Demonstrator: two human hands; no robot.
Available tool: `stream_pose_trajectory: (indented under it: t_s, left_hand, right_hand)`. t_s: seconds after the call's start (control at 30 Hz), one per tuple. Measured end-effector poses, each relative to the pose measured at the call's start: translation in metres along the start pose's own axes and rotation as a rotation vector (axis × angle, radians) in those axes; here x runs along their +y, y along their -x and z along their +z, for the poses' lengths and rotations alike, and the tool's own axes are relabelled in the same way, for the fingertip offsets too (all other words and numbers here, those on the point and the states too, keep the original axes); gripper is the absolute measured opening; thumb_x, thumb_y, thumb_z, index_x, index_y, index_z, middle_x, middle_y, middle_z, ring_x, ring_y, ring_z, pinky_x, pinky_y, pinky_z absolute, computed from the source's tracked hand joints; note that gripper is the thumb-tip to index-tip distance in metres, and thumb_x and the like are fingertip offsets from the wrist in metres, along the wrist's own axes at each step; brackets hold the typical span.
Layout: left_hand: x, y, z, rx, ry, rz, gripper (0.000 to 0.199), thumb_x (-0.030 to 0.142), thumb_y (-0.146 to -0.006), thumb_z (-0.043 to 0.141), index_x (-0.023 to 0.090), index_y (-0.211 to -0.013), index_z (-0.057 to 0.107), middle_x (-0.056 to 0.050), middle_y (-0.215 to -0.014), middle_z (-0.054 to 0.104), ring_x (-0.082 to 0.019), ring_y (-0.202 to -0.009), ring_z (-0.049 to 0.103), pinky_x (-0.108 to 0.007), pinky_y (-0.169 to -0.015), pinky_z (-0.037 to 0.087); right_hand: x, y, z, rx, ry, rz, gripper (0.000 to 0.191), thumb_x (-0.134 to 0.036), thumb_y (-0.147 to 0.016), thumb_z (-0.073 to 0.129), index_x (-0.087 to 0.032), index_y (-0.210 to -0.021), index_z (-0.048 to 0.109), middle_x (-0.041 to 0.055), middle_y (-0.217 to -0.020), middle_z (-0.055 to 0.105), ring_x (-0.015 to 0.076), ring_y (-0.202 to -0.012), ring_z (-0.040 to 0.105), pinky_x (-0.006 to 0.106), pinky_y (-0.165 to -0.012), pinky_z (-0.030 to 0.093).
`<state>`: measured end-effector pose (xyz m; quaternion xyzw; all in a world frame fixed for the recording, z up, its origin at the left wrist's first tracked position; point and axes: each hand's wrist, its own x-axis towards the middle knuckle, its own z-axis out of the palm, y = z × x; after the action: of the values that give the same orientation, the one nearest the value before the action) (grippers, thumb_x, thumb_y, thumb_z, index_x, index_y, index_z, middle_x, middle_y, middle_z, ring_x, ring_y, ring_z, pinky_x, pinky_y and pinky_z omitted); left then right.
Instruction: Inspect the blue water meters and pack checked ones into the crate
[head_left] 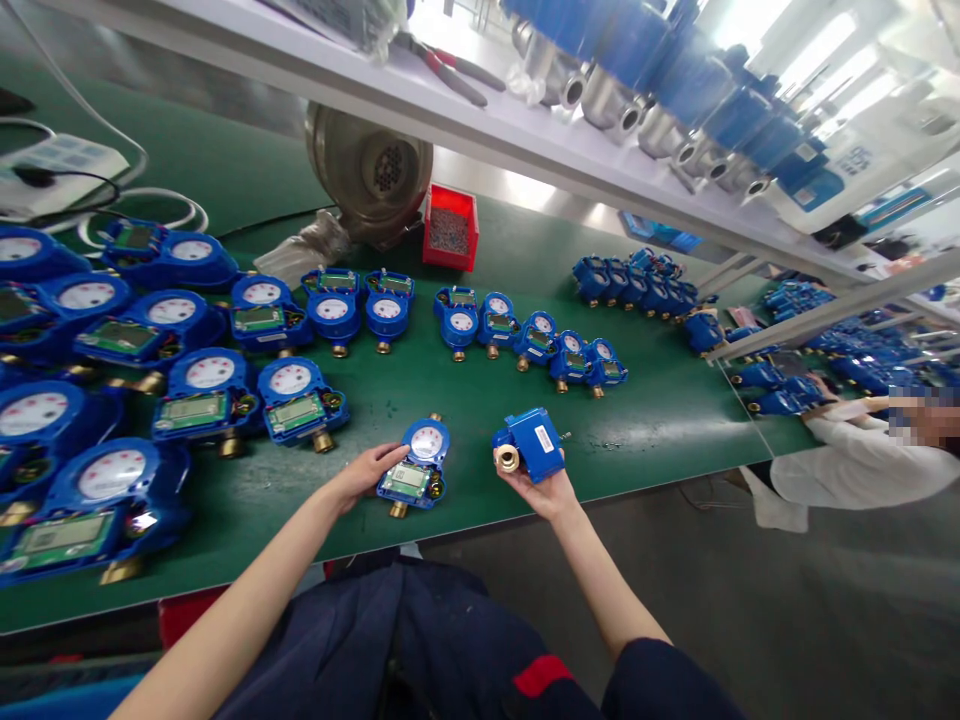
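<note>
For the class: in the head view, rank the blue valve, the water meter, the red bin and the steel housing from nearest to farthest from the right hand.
From the right hand:
1. blue valve: held in that palm.
2. water meter: just to its left.
3. red bin: straight ahead, farther back.
4. steel housing: behind the bin, leftward.

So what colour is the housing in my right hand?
Blue; the housing shows best in the head view.

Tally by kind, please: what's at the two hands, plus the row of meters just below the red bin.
Blue dial meter by the left hand: 1
Blue dial meters in the row: 5
Blue housing with brass fitting in the right hand: 1
Total: 7
</note>
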<state>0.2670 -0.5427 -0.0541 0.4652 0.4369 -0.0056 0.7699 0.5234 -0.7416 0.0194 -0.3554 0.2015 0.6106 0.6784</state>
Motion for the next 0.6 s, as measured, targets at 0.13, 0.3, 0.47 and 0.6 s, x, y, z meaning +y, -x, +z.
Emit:
stream_pose_trajectory:
  t_s: [0.13, 0.3, 0.47, 0.6]
  left_hand:
    - [-0.003, -0.005, 0.006, -0.044, 0.111, -0.008, 0.073, 0.058, -0.068, 0.066, 0.019, -0.127, 0.051, -0.014, -0.11, 0.068, -0.023, -0.08, 0.067, -0.027, -0.057, 0.051]
    - [0.002, -0.03, 0.045, -0.034, 0.18, 0.027, 0.076, 0.058, -0.067, 0.066, 0.016, -0.128, 0.048, -0.017, -0.108, 0.067, -0.024, -0.076, 0.067, -0.033, -0.057, 0.053]
    - [0.014, -0.06, 0.099, -0.042, 0.196, 0.063, 0.083, 0.063, -0.067, 0.063, 0.017, -0.132, 0.042, -0.018, -0.11, 0.066, -0.023, -0.07, 0.066, -0.035, -0.057, 0.052]
    - [0.018, -0.068, 0.117, -0.065, 0.234, 0.099, 0.084, 0.062, -0.067, 0.065, 0.016, -0.133, 0.041, -0.02, -0.113, 0.064, -0.026, -0.082, 0.066, -0.035, -0.067, 0.051]
  right_hand:
    - [0.002, 0.01, 0.007, -0.002, 0.092, -0.002, 0.072, -0.064, -0.078, 0.04, -0.008, -0.124, 0.047, 0.0209, -0.119, 0.059, 0.0321, -0.116, 0.052, 0.051, -0.093, 0.045]
    - [0.004, 0.025, 0.033, 0.025, 0.297, -0.124, 0.061, -0.061, -0.081, 0.044, -0.016, -0.121, 0.052, 0.0126, -0.106, 0.068, 0.0301, -0.107, 0.059, 0.052, -0.091, 0.046]
    - [0.009, 0.042, 0.066, 0.056, 0.449, -0.263, 0.045, -0.045, -0.084, 0.052, -0.017, -0.119, 0.055, 0.007, -0.102, 0.071, 0.0258, -0.104, 0.062, 0.043, -0.094, 0.047]
    - [0.014, 0.047, 0.082, 0.046, 0.548, -0.256, 0.045, -0.043, -0.083, 0.055, -0.017, -0.119, 0.055, 0.0082, -0.103, 0.07, 0.0281, -0.104, 0.062, 0.047, -0.093, 0.048]
